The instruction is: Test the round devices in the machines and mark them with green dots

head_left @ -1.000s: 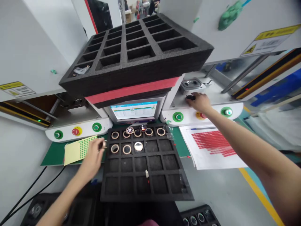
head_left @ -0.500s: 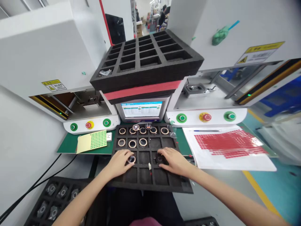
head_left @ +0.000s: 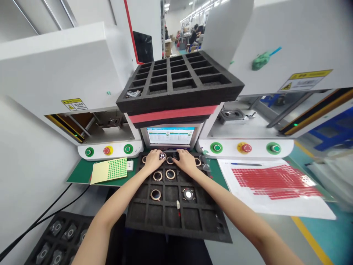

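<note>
Black round part (head_left: 162, 156) under curled left fingers (head_left: 157, 157), right fingers (head_left: 180, 156) on another; grip unclear.

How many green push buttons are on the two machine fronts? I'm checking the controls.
4. Left panel: one at its left end, one at its right end. Right panel: one at its left end, one at its right end. None seems hidden.

Both hands cover the foam tray's (head_left: 171, 217) far row; the screen (head_left: 170, 135) text behind it is too small to read.
</note>
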Motion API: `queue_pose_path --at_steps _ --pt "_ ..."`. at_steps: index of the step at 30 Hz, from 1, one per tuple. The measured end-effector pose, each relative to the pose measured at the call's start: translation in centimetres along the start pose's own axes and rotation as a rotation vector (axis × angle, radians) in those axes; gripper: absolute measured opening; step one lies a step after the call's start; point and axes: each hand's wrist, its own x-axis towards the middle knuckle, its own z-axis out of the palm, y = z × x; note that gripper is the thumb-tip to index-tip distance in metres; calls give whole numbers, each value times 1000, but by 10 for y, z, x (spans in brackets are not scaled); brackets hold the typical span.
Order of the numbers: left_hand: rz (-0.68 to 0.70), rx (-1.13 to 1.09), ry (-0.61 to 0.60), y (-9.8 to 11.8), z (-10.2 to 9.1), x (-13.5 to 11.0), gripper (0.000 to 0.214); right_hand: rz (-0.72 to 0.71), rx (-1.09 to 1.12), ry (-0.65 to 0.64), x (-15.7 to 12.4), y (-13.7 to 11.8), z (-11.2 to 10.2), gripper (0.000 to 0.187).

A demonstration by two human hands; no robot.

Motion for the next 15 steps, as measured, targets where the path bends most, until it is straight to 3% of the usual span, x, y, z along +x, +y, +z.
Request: queue_pose_path --at_steps 5,8,11,15 --pt "22 30 -18 1 4 5 14 -20 -15 -31 5 -2 4 32" --pt "81 24 -5 1 -4 -8 15 -55 -9 -42 6 1 5 29" --pt "134 27 52 -18 -35 -33 15 -114 34 -29 4 9 3 27" --pt "12 143 177 -81 -107 -45 10 -178 125 65 -11 22 -2 26"
